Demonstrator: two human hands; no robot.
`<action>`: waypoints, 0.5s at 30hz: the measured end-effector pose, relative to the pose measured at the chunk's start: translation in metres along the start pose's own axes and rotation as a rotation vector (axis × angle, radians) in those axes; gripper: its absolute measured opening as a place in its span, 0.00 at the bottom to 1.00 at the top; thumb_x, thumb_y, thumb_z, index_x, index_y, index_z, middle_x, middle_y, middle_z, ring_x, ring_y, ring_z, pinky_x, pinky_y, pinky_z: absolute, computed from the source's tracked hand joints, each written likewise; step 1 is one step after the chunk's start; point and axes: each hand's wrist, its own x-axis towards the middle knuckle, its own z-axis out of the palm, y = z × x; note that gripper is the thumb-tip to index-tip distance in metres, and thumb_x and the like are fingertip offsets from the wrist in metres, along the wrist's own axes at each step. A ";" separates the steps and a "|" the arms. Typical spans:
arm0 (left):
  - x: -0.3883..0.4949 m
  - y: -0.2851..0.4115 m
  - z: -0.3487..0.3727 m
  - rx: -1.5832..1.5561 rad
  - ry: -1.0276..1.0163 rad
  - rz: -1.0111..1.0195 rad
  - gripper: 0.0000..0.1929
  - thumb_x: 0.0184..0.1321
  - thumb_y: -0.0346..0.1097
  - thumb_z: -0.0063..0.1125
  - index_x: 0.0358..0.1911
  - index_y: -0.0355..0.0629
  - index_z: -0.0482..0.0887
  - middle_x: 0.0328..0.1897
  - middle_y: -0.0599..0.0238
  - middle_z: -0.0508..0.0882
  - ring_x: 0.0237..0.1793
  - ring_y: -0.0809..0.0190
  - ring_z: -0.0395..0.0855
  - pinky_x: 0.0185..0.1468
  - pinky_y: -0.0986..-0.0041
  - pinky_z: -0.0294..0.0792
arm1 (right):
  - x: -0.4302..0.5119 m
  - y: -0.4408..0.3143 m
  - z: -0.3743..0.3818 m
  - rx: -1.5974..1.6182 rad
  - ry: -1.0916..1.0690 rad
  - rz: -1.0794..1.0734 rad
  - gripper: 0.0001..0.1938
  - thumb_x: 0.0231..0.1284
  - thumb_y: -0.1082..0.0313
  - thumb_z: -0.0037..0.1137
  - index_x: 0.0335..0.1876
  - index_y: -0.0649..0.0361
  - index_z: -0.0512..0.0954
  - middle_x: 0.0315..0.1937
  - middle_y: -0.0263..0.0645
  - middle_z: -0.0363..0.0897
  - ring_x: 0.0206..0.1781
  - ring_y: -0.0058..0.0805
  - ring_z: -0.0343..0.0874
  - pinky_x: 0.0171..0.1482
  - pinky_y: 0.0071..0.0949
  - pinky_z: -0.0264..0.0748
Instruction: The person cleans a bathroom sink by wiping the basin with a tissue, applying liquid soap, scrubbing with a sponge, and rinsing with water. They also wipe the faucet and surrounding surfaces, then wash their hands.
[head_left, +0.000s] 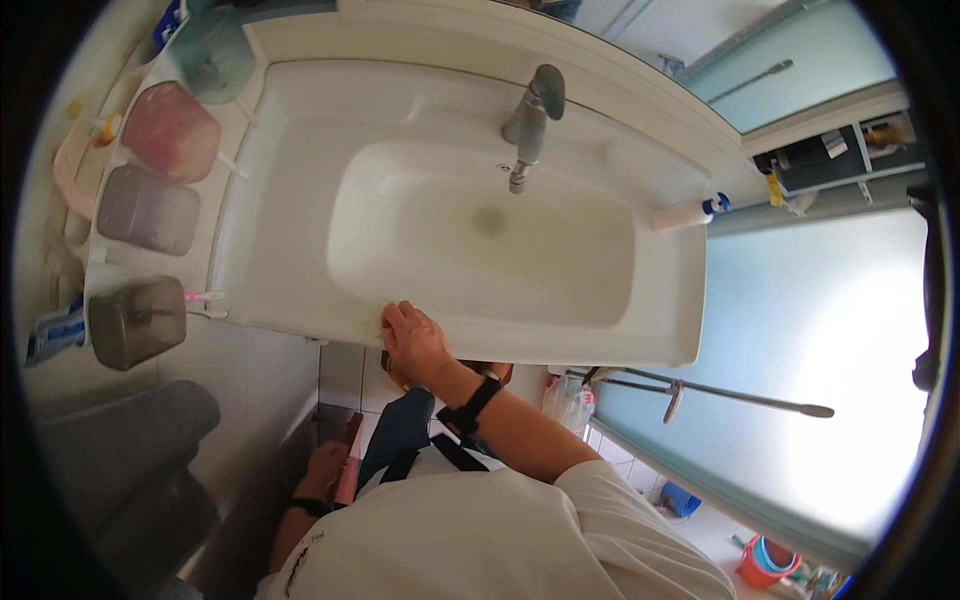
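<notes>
My right hand (414, 337) rests on the front rim of a white ceramic washbasin (292, 247), left of the middle. Its fingers are curled down. Something small and pale shows at the fingertips, too unclear to name or to tell if it is gripped. Down at my left side, my left hand (327, 463) holds a flat pinkish-red object (349, 465), partly hidden by my body. Both wrists wear black bands. A grey-handled metal faucet (531, 124) stands at the basin's back, above the dark drain (489, 220).
On the basin's right ledge lies a pump bottle (679, 215) with a blue top. Several tinted cups, one red (172, 133), line a left wall rack, with toothbrushes (202, 296) jutting out. Grey towels (135, 427) hang below. A frosted glass door (795, 315) with a handle bar (739, 397) stands right.
</notes>
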 end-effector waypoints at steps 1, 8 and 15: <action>0.003 0.003 -0.002 -0.074 0.043 -0.061 0.12 0.66 0.38 0.54 0.41 0.37 0.85 0.36 0.56 0.88 0.32 0.60 0.87 0.38 0.67 0.79 | -0.005 0.006 -0.006 0.060 0.040 -0.086 0.08 0.59 0.68 0.51 0.43 0.56 0.75 0.42 0.48 0.75 0.49 0.49 0.77 0.51 0.44 0.76; 0.010 0.015 -0.012 -0.515 0.008 -0.356 0.11 0.69 0.39 0.55 0.43 0.39 0.85 0.35 0.59 0.87 0.31 0.61 0.86 0.33 0.68 0.78 | -0.131 0.138 -0.211 -0.246 0.405 0.683 0.02 0.61 0.71 0.51 0.37 0.57 0.75 0.30 0.47 0.76 0.36 0.51 0.79 0.39 0.47 0.75; -0.023 0.035 -0.025 -0.582 0.078 -0.543 0.10 0.69 0.39 0.57 0.43 0.40 0.83 0.36 0.61 0.86 0.34 0.63 0.85 0.34 0.72 0.76 | -0.012 -0.014 -0.033 0.099 0.173 -0.179 0.08 0.55 0.73 0.52 0.40 0.57 0.73 0.39 0.46 0.74 0.47 0.50 0.76 0.51 0.44 0.76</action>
